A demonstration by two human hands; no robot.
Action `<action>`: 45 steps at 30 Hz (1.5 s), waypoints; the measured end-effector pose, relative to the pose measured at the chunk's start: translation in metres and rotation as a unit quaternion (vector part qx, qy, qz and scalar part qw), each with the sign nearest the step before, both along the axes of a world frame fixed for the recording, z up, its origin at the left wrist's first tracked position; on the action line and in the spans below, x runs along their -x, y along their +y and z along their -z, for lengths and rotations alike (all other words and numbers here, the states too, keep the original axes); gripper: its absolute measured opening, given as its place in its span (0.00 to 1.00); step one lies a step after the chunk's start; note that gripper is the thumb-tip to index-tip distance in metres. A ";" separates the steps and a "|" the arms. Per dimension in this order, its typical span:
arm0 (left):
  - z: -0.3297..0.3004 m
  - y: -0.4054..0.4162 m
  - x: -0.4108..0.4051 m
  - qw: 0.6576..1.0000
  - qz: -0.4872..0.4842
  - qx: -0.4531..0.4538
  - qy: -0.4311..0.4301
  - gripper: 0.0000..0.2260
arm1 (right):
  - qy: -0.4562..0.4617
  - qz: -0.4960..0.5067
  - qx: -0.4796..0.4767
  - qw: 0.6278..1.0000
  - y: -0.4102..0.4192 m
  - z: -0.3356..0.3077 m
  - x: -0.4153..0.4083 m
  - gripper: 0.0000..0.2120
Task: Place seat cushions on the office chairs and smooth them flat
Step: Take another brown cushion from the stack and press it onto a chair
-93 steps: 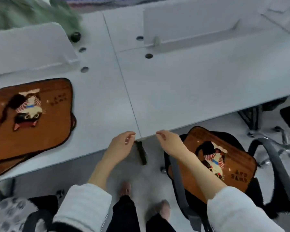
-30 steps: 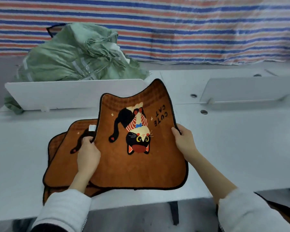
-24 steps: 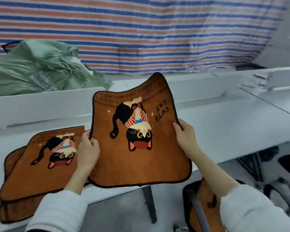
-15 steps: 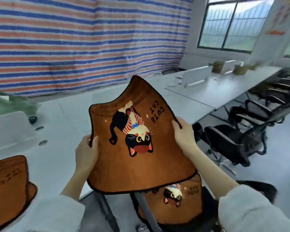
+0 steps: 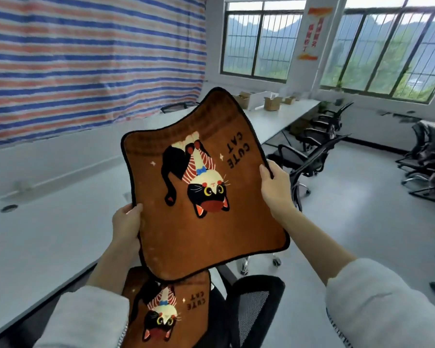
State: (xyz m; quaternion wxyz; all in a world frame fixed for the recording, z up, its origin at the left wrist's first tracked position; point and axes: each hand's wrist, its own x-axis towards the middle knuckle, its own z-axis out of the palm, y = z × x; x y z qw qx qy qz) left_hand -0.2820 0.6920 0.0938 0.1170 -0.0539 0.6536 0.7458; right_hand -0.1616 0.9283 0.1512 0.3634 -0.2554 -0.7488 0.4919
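Both hands pinch a brown cat-print cushion (image 5: pixel 201 209) in mid-air over the desk edge (image 5: pixel 48 237), the left hand (image 5: pixel 126 222) closed on its left edge and the right hand (image 5: pixel 274 184) on its right. The chair (image 5: pixel 251 305) directly below already wears one; the next bare chair (image 5: pixel 309 156) stands ahead and rightward, nearer the right hand

Daylight from barred windows (image 5: pixel 259 38) at upper right; room evenly bright, sky near blown out. Soft sheen on white bench (image 5: pixel 48 222) and floor (image 5: pixel 362 222). Shadows faint. Wide-angle bowing at edges; sleeves at btm slightly soft, bkgd mildly blurred.
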 end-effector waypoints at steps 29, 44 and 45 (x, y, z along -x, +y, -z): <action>-0.053 0.487 0.081 0.987 -0.103 0.049 0.114 0.06 | -0.009 -0.132 0.057 0.990 0.501 -0.036 0.148 0.11; 0.012 0.635 0.325 0.987 0.043 0.141 0.066 0.15 | -0.111 -0.089 0.035 0.989 0.614 0.042 0.397 0.13; 0.026 0.646 0.338 0.984 0.068 0.156 0.051 0.16 | -0.134 -0.071 0.035 0.988 0.623 0.057 0.408 0.13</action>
